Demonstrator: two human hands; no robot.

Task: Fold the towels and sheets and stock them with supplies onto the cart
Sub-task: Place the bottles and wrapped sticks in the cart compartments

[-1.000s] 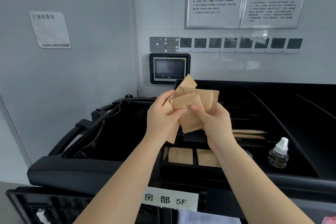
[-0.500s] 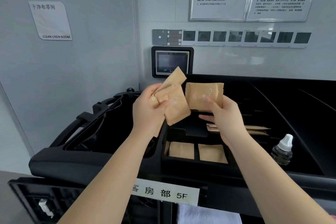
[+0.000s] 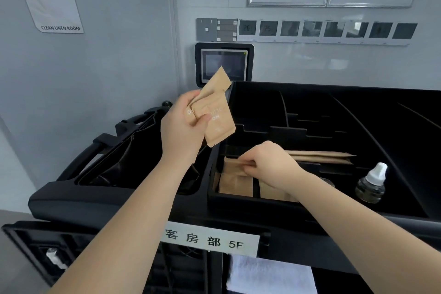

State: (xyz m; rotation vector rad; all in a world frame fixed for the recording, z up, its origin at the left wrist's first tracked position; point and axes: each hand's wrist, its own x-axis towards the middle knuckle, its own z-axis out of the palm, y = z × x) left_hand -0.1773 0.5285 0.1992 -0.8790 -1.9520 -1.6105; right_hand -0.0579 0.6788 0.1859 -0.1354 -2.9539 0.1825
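Observation:
My left hand [image 3: 182,126] holds a small bunch of brown paper supply packets [image 3: 214,114] up above the left edge of the black cart tray [image 3: 238,200]. My right hand [image 3: 269,164] is down in the tray's front left compartment and pinches one brown packet [image 3: 235,164] by its top edge. That packet stands over other brown packets [image 3: 236,185] lying in the front compartments. Long brown packets [image 3: 319,156] lie in a compartment just behind my right hand. A folded white towel [image 3: 269,274] shows on the cart shelf below.
A small clear bottle with a white cap [image 3: 371,184] stands in the tray to the right. A black bag frame [image 3: 114,150] hangs open on the cart's left. A label reading 5F [image 3: 210,241] is on the cart front. The wall holds a touch panel [image 3: 224,64].
My right hand took one packet away from the bunch and lowered it into the front left compartment. My left hand kept the remaining packets raised and shifted slightly left.

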